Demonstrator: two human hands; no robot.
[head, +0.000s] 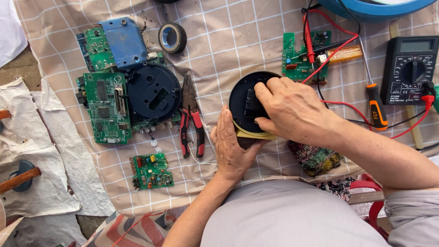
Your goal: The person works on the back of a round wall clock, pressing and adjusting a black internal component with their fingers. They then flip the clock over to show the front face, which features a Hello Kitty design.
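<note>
A round black clock back (242, 98) with a yellowish rim lies on the checked cloth (219, 36) in the middle. My right hand (292, 110) rests on top of it, fingers pinching the small black block at its centre. From below, my left hand (231, 146) cups the disc's lower left edge and steadies it.
Left of the hands lie red-handled pliers (191, 116), several green circuit boards (104, 107), a black round casing (153, 91), a blue cover (124, 41) and a tape roll (172, 37). On the right are a multimeter (411, 68) with red leads, an orange screwdriver (376, 105) and another board (302, 57).
</note>
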